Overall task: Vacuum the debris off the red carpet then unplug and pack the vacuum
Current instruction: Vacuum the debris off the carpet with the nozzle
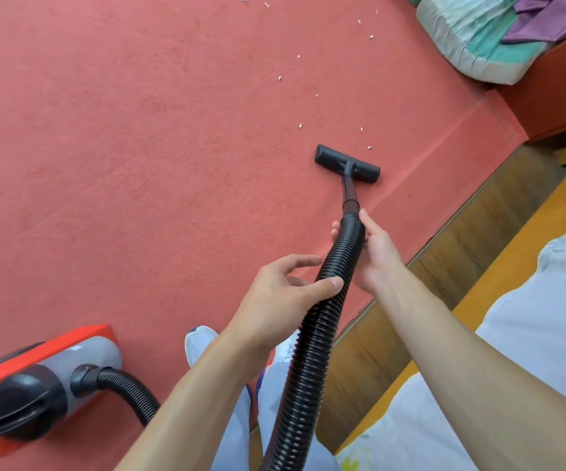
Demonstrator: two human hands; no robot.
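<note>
A: Grip status?

B: The hose [312,334] is grasped near its wand end by the right hand [375,254], with the fingers wrapped round it. Lower down, it is loosely pinched by the left hand [280,295], thumb laid across and fingers half spread.

A: Nozzle position?

B: The floor nozzle [347,163] is set flat on the red carpet [139,147], at 12 o'clock from the hands. White debris [300,125] is scattered from 12 to 1 o'clock beyond it. The vacuum body [37,385] is noted at 8 o'clock, on the carpet.
</note>
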